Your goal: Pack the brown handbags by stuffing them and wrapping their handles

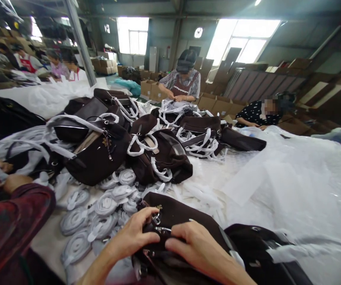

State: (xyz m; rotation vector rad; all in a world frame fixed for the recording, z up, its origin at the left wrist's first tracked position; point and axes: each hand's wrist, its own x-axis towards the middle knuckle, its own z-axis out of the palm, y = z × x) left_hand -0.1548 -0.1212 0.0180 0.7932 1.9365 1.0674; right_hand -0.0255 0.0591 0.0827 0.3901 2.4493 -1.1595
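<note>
L hand (pixel 136 231): at near L part of dk brown bag (pixel 185 213); thumb + forefinger parted, beside metal clasp (pixel 156 218); can't tell if it grips.
R hand (pixel 196 241): on same bag, just R of L hand; fingertips + thumb at zip (pixel 163 229); can't tell if pinched.
Hands overall: near each other, fingertips apart, zip between.
Bag: under both hands, extends fwd + to R of them; small gold charm (pixel 159 207) by L forefinger.
Black bag (pixel 247 237): R of R hand, just beside 1st bag; white-wrapped strap (pixel 307 251) lies farther R.
Strap coils (pixel 105 204): many, white-wrapped, L of L hand, on table (pixel 50 245).
Bag pile (pixel 105 156): fwd of hands, dk brown, white-wrapped handles.
Plastic sheeting (pixel 277 178): fwd-R of hands, crumpled.
Co-worker, L: dk red sleeve (pixel 19 221), well L of hands.
Co-worker, far: brown apron (pixel 184 85), beyond pile.
Co-worker, far R: dotted top (pixel 256 114), beyond sheeting.
Boxes (pixel 215 103): cardboard, behind far co-workers.
</note>
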